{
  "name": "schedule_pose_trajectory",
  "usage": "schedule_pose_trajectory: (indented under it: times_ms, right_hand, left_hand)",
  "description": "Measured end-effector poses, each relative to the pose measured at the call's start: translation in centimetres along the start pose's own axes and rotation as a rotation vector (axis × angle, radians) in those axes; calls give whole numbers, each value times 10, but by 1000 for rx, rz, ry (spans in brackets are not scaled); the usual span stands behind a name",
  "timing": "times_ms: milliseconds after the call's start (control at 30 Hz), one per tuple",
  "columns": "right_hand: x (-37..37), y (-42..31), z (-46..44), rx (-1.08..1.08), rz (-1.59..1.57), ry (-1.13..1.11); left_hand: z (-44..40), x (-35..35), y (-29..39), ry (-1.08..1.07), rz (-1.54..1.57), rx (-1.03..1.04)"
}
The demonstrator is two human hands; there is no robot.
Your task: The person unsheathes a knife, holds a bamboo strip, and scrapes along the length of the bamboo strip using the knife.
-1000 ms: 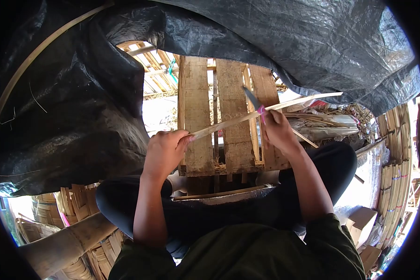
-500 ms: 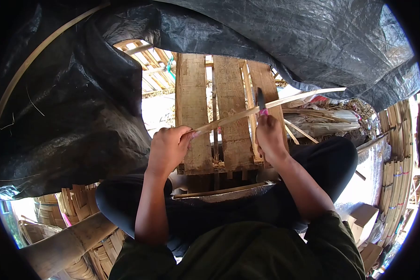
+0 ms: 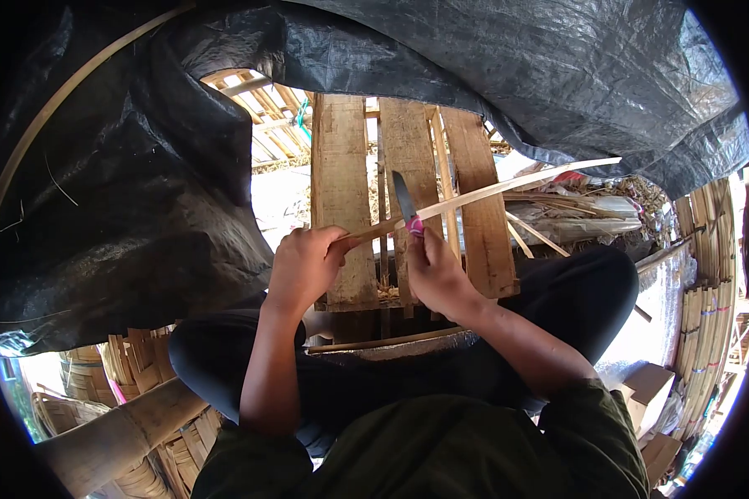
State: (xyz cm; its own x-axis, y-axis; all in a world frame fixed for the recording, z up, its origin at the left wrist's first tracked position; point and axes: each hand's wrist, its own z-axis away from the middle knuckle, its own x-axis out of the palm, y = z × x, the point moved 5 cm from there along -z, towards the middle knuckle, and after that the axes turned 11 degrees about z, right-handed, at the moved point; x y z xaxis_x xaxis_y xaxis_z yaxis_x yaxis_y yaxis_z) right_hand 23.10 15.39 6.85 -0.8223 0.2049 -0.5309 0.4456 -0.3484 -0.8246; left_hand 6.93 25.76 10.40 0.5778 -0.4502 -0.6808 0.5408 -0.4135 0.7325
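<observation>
A long, pale bamboo strip (image 3: 508,185) runs from lower left to upper right above wooden planks (image 3: 341,158). Its near end is gripped by my left hand (image 3: 308,259), fingers wrapped round it. My right hand (image 3: 441,279) is closed on the pink handle of a knife (image 3: 404,200), whose dark blade points up and away. The knife crosses the strip near its middle, where handle and blade meet. I cannot tell how far the edge bites into the strip.
Black plastic sheeting (image 3: 574,75) hangs at the top and left (image 3: 125,208). A thick bamboo pole (image 3: 125,437) lies at lower left. Bundled bamboo slats (image 3: 703,358) stand at the right, near a cardboard box (image 3: 647,391). My bent knees flank the planks.
My right hand has drawn the knife left along the strip, closer to my left hand, and the blade now tilts left. My left hand has barely moved.
</observation>
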Motion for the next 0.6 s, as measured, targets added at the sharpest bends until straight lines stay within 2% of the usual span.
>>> schedule_pose_trajectory:
  times_ms: [33,67,133,167,200,267,300,333,400,433,467,533,567,600]
  right_hand:
    - [-5,6,0,103,22,-66]
    - [-13,3,-2,105,19,-67]
    - [-28,20,-2,427,-352,54]
    - [-28,35,-6,411,-343,161]
    - [-20,41,-5,411,-342,163]
    - [0,20,1,63,-27,91]
    - [11,7,5,-74,-40,-39]
    - [5,4,5,-74,-43,-39]
    - [-12,4,2,264,-171,-191]
    - [-25,2,4,479,-292,-113]
    - [-24,8,3,481,-292,-112]
    - [-26,30,-5,459,-326,124]
    - [-12,24,-3,351,-197,54]
    - [-14,14,2,349,-196,52]
  left_hand:
    - [0,0,-1,-13,21,-16]
    - [-1,0,-2,-27,42,-30]
    - [-1,-1,2,-35,52,-44]
    - [-1,-1,4,-40,65,-57]
    - [-1,0,3,-41,67,-56]
    - [-1,2,3,-2,-8,-12]
    - [-1,2,2,-2,-9,-12]
    - [-1,2,0,-19,10,-20]
    - [-1,1,0,-40,26,-27]
    - [-1,1,2,-30,16,-29]
    - [-1,0,3,-19,7,-31]
    - [-1,2,4,-13,-12,-24]
    - [-1,2,4,-6,-33,-18]
    - [-1,2,2,-3,-33,-19]
